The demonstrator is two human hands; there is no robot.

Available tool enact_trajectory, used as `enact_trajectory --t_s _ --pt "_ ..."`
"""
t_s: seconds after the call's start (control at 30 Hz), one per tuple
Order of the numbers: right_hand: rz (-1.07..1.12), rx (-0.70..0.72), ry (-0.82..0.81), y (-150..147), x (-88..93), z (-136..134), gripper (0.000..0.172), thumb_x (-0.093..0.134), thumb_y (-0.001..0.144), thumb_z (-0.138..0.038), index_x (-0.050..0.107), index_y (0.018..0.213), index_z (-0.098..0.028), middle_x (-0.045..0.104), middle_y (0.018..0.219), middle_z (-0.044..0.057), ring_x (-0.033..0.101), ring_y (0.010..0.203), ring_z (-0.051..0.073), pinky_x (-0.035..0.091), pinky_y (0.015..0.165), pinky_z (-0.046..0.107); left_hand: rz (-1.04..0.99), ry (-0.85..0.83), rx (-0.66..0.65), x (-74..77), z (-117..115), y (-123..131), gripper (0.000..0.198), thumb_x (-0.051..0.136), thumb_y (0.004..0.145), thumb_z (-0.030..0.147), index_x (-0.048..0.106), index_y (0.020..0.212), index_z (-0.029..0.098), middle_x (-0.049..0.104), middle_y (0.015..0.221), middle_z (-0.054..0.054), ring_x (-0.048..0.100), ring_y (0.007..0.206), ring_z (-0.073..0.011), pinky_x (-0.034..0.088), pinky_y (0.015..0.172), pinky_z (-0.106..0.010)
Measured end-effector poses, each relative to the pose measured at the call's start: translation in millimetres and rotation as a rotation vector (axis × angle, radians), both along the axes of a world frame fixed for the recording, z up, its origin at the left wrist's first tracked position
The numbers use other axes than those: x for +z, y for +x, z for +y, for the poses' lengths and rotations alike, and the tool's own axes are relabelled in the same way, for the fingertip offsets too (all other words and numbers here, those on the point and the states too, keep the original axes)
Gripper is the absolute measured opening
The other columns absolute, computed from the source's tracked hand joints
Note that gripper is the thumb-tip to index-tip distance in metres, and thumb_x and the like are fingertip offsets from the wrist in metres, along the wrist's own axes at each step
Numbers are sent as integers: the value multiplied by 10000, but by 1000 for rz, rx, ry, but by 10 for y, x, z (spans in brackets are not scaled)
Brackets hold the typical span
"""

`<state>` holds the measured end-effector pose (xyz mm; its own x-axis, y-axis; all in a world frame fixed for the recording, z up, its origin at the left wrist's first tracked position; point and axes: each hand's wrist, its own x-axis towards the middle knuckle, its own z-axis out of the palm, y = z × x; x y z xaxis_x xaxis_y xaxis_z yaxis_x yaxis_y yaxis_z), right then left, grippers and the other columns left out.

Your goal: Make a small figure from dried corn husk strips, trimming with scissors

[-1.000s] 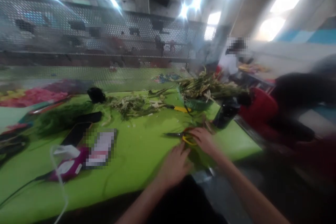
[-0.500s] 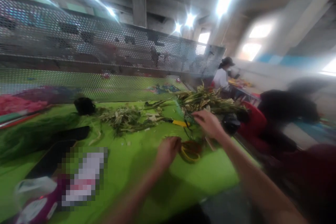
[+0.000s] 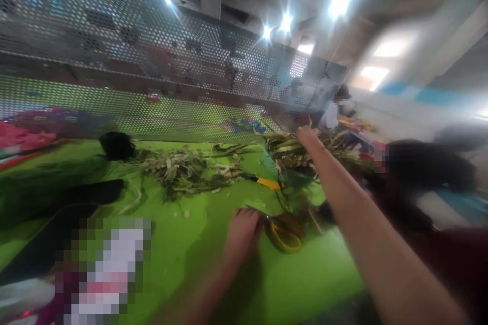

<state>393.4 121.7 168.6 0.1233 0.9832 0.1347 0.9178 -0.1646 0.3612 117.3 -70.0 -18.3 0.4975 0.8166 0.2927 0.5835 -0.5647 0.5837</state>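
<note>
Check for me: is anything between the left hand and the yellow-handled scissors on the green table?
Nothing visible. The left hand lies on the green table right beside the scissors, with no object in the gap; blur hides whether they touch. The right hand is away at the stem pile.

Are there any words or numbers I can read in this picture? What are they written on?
No words or numbers can be read here.
The pink and white packet at the near left of the green table is covered by blocky squares, so any print on it is hidden.
The yellow-handled scissors beside the left hand show no mark that can be read; the picture is too blurred.
</note>
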Motion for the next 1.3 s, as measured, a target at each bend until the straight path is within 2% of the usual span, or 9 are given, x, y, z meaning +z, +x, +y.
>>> enact_trajectory --t_s 0.2,0.43,0.57,0.7,0.8,0.9,1.07,1.2,1.3 --pt "-30 -66 54 -21 5 113 331 493 882 -99 733 1108 -74 717 1125 232 627 1114 265 432 969 419 -2 -17 2 37 -8 -8 267 453 964 236 717 990 208 760 1010 -71 673 947 -233 469 915 -414" --pt "-20 54 277 -133 512 -46 367 426 943 -156 723 1139 -66 711 1135 186 620 1125 258 383 987 388 -85 61 35 -24 35 -2 226 491 948 239 714 963 209 763 935 -65 678 898 -228 474 874 -406" --pt "-1 200 343 -312 754 -255 340 488 925 -228 729 1154 -159 730 1117 94 624 1098 221 381 983 354 -291 121 171 45 137 -128 216 492 946 252 673 1054 206 747 1008 -76 665 968 -224 498 887 -393" --pt "51 488 371 -656 780 -525 247 589 869 -178 761 1041 -221 752 1023 59 619 1046 243 390 994 406 -518 155 348 252 275 -374 305 541 919 299 600 1207 218 674 1220 -98 594 1167 -250 461 1024 -451" --pt "77 708 341 -995 675 -752 238 582 852 -139 767 985 -208 746 982 54 606 1037 238 369 1022 423 -713 58 374 366 362 -533 413 546 920 388 547 1294 213 590 1366 -113 536 1274 -242 425 1081 -432" --pt "127 852 317 -1344 491 -964 245 583 844 -119 758 956 -248 737 981 22 582 1084 232 346 1067 450 -922 -216 248 386 418 -616 477 522 921 449 531 1319 186 575 1399 -129 569 1241 -229 481 994 -364" --pt "198 970 331 -1697 119 -1201 258 553 870 -107 723 971 -274 716 1078 19 536 1215 252 184 1184 557 -1006 -589 115 302 468 -627 382 676 799 461 642 1003 140 730 966 -99 672 798 -160 501 796 -314" --pt "453 825 607 -1727 -291 -1328 363 569 887 -185 619 1240 -257 546 1415 94 398 1374 309 226 1166 569 -1179 -625 186 215 532 -582 354 757 720 365 595 939 141 703 851 -62 637 668 -119 494 728 -293" --pt "856 671 583 -1728 -725 -1358 322 628 867 -340 621 1163 -213 654 1200 126 603 1080 285 470 969 470 -1257 -543 166 146 579 -509 367 763 712 311 570 980 152 700 944 -68 638 721 -121 513 742 -295"
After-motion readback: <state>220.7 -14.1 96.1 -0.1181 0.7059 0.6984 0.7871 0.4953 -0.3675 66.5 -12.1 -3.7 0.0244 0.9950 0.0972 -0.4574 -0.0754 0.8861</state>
